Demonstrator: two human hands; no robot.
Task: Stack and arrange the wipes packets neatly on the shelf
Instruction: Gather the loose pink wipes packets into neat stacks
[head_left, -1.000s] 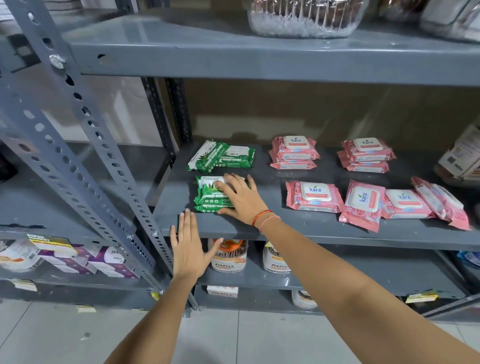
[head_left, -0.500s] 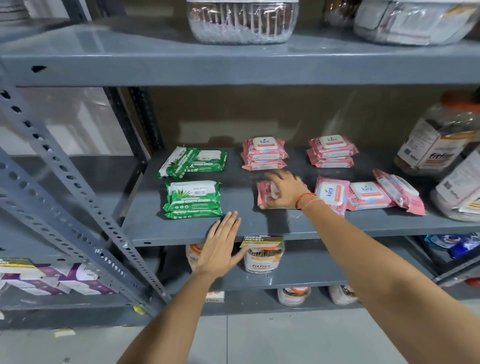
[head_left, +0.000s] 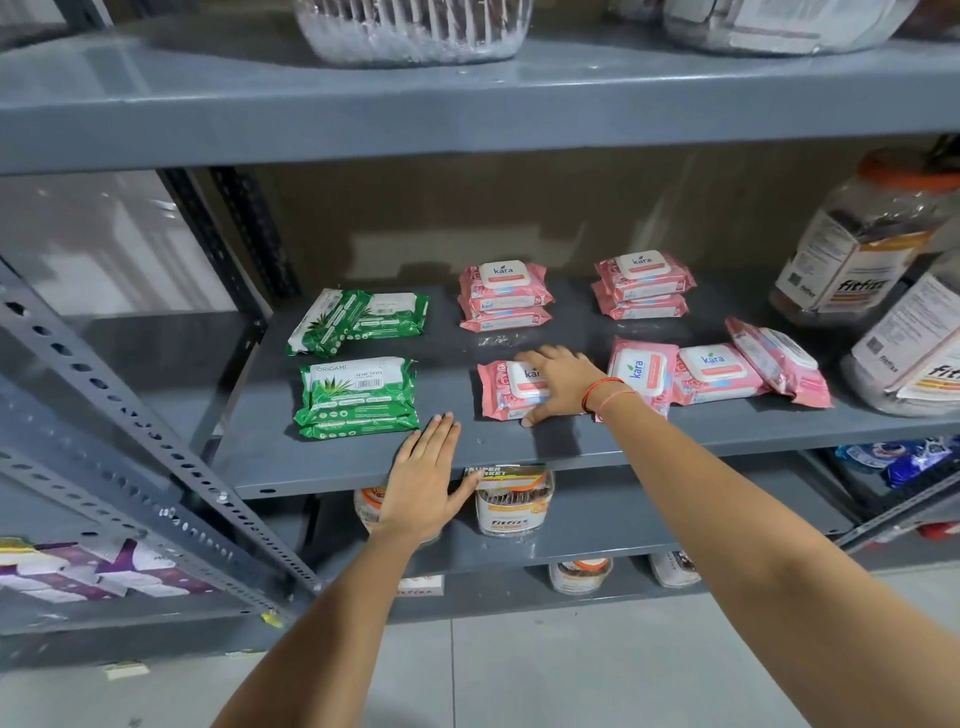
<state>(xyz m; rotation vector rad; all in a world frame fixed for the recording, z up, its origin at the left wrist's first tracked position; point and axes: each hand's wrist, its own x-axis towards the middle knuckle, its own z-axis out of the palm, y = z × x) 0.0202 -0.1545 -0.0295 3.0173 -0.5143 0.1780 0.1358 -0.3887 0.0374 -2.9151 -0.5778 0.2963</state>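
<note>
On the grey shelf (head_left: 332, 467), a stack of green Origami wipes packets (head_left: 358, 397) sits front left, with two more green packets (head_left: 358, 319) lying askew behind it. Two neat stacks of pink Kara packets (head_left: 504, 296) (head_left: 641, 286) stand at the back. My right hand (head_left: 563, 382) covers a single pink packet (head_left: 501, 395) at the front, fingers over its top and thumb at its near edge. Three loose pink packets (head_left: 714, 371) lie overlapping to its right. My left hand (head_left: 423, 483) rests flat and empty on the shelf's front edge.
Large Fitfizz jars (head_left: 857, 244) (head_left: 914, 353) crowd the shelf's right end. A slotted metal upright (head_left: 130, 426) slants across the left. The upper shelf (head_left: 467, 114) hangs close overhead. Smaller jars (head_left: 511, 501) stand on the shelf below.
My right hand left the green stack and moved right onto the single pink packet at the front. My left hand shifted right along the shelf edge. The view panned right.
</note>
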